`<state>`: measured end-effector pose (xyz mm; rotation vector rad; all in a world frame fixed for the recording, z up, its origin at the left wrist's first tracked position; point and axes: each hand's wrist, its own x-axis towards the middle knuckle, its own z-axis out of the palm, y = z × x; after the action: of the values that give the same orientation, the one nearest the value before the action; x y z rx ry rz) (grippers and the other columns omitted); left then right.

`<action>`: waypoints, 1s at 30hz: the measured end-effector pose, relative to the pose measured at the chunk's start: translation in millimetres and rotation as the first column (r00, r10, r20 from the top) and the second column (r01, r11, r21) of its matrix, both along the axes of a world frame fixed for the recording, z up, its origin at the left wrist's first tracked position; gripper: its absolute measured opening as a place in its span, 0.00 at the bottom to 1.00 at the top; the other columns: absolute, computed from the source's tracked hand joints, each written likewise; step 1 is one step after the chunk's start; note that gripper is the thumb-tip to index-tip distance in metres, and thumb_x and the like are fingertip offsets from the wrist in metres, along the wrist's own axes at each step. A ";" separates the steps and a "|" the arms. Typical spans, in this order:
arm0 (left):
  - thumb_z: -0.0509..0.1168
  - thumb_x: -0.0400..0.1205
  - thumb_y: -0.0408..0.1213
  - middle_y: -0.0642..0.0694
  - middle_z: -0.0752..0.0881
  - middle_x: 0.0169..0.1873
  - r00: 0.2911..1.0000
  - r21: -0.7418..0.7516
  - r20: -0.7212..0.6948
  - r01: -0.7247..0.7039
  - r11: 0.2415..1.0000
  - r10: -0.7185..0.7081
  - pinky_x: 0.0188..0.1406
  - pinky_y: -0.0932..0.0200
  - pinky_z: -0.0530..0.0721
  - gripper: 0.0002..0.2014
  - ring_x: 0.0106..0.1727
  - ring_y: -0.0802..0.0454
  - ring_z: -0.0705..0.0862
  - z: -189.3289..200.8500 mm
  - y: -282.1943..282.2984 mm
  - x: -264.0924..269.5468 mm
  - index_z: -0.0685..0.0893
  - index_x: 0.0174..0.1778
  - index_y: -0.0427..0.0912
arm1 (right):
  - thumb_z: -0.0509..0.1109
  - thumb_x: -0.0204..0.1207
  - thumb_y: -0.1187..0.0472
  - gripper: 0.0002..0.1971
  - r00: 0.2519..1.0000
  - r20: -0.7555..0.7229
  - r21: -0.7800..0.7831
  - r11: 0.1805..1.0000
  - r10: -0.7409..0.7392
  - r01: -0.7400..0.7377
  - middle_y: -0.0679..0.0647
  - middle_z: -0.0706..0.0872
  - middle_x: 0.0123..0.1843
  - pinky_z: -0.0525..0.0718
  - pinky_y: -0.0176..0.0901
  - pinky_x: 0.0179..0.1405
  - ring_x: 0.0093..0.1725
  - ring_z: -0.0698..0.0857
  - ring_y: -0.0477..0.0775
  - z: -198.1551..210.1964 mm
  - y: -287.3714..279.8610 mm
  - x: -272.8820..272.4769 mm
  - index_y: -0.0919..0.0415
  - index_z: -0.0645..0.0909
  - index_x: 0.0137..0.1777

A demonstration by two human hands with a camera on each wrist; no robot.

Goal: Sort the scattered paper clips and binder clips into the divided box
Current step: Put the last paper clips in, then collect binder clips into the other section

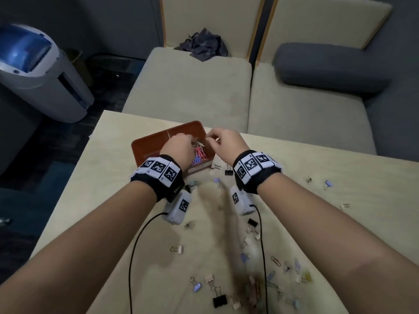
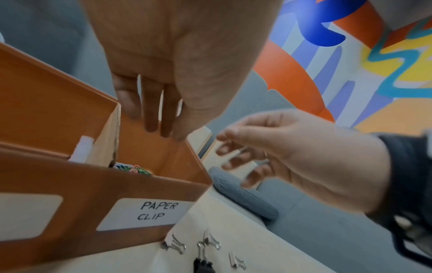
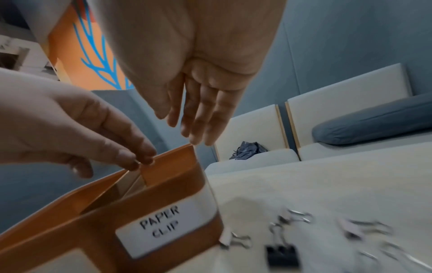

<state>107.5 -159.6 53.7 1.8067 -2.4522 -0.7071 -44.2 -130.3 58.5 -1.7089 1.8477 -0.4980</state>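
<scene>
The orange divided box [image 1: 145, 143] stands at the table's far side, its right compartment labelled PAPER CLIP [image 2: 151, 212] and holding a heap of coloured paper clips [image 1: 200, 152]. A cardboard divider [image 2: 107, 144] splits the box. My left hand [image 3: 138, 161] hovers over that compartment, thumb and fingertips pinched together on what looks like a thin paper clip. My right hand [image 3: 187, 133] hangs just right of the box's far corner, fingers straight and holding nothing. Several binder clips, such as a black one [image 1: 220, 300], and a loose paper clip [image 1: 276, 261] lie scattered on the table near me.
Small binder clips [image 2: 177, 245] and a black one [image 3: 282, 254] lie right in front of the box. Black cables [image 1: 133, 257] trail from the wrist cameras across the table. Beyond the table are beige sofa seats [image 1: 188, 87], a grey cushion [image 1: 328, 66] and a dark cloth [image 1: 204, 45].
</scene>
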 end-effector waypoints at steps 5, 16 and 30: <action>0.64 0.80 0.35 0.41 0.83 0.56 0.986 -0.055 -0.135 0.093 0.994 -0.100 0.62 0.45 0.80 0.11 0.57 0.41 0.82 9.9 49.6 2.8 0.84 0.57 0.41 | 0.69 0.77 0.58 0.05 1.000 -0.025 0.084 0.996 -0.002 0.004 0.49 0.86 0.49 0.84 0.44 0.48 0.42 0.85 0.51 -10.6 88.1 -42.9 0.55 0.85 0.49; 0.67 0.79 0.44 0.50 0.83 0.54 0.900 0.090 -0.081 0.434 0.896 -0.428 0.55 0.56 0.79 0.13 0.55 0.50 0.81 -30.6 194.7 -65.3 0.81 0.59 0.48 | 0.70 0.75 0.60 0.13 0.973 -0.231 0.425 0.899 -0.003 0.104 0.51 0.83 0.60 0.79 0.42 0.58 0.56 0.83 0.51 -49.3 275.9 -147.9 0.54 0.82 0.60; 0.66 0.78 0.49 0.51 0.81 0.56 0.873 0.174 0.087 0.460 0.870 -0.479 0.59 0.51 0.76 0.11 0.60 0.49 0.78 -101.7 271.9 -143.9 0.82 0.56 0.54 | 0.76 0.70 0.56 0.10 0.977 -0.171 0.459 0.867 -0.128 0.194 0.54 0.82 0.52 0.79 0.45 0.52 0.51 0.82 0.55 -98.9 343.2 -169.9 0.54 0.81 0.48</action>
<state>-36.4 112.3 -48.0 1.3195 -3.0471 -0.8349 -214.1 212.9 -40.5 -1.2874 2.0124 0.0223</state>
